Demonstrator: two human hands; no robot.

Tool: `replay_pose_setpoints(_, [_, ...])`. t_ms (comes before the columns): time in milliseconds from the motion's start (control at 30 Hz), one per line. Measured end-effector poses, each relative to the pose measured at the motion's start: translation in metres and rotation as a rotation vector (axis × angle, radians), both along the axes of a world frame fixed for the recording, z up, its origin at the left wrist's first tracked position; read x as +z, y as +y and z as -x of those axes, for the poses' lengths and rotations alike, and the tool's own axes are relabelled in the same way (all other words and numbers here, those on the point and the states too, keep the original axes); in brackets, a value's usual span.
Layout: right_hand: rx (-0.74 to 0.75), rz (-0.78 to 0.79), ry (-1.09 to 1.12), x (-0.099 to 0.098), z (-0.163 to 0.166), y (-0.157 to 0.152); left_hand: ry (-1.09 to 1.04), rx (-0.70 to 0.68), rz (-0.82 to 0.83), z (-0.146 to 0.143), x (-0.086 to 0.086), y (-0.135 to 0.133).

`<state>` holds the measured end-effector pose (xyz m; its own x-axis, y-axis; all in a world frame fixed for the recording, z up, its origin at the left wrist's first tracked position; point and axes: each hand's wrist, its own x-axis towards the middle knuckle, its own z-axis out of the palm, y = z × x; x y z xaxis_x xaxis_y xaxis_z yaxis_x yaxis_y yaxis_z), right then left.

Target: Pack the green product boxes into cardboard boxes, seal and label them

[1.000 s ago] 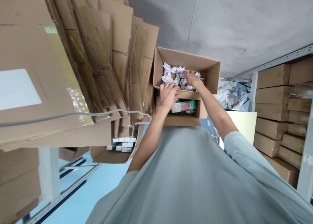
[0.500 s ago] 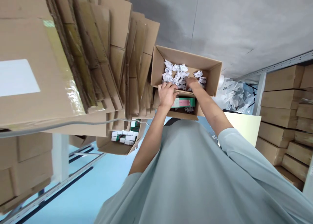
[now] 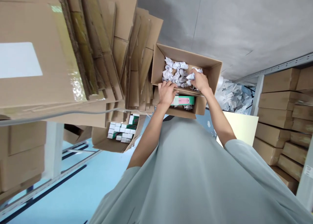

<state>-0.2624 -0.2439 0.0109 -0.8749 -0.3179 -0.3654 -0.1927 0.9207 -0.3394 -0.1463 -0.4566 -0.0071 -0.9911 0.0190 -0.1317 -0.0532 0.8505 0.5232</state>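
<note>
An open cardboard box holds several wads of crumpled white paper on its left side. My left hand is closed over the near wall of this box, fingertips inside and thumb toward me. Inside the right part, my right hand has its fingers closed on a wad of crumpled paper; its far fingers are partly hidden. Between the box and my body stands a smaller open carton with a green and pink package in it, just below my left hand.
Flattened cardboard sheets are stacked on the left, with a grey cable across them. Lower left, a carton contains several small white boxes. On the right are loose crumpled paper, a pale yellow board and shelved cartons.
My right hand has risen from among the paper and shifted right, with a paper wad now at its fingers. My left hand stays on the box wall. The view has shifted slightly.
</note>
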Motion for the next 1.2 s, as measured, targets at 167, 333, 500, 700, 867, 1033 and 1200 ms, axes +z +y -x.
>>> replay_pose_setpoints(167, [-0.188,0.378,0.124,0.044,-0.059,0.035,0.008,-0.018,0.022,-0.001,-0.001,0.0])
replay_pose_setpoints(333, [-0.35,0.682,0.117,0.065,-0.121,0.033,0.012,-0.07,-0.003,0.006,0.001,-0.006])
replay_pose_setpoints(500, [-0.455,0.829,-0.002,0.057,-0.159,0.016,0.121,-0.072,-0.233,-0.008,0.035,-0.01])
replay_pose_setpoints(700, [-0.561,0.736,-0.138,0.049,-0.181,-0.005,-0.095,0.036,-0.774,-0.067,0.05,0.006])
replay_pose_setpoints(867, [-0.592,0.748,-0.204,0.045,-0.187,-0.011,-0.193,0.177,-0.852,-0.089,0.018,-0.006])
replay_pose_setpoints(1033, [-0.589,0.732,-0.225,0.039,-0.186,-0.007,-0.186,0.194,-0.523,-0.086,-0.001,-0.031])
replay_pose_setpoints(1200, [-0.517,0.703,-0.255,0.031,-0.186,-0.003,-0.096,0.199,-0.317,-0.084,0.004,-0.037])
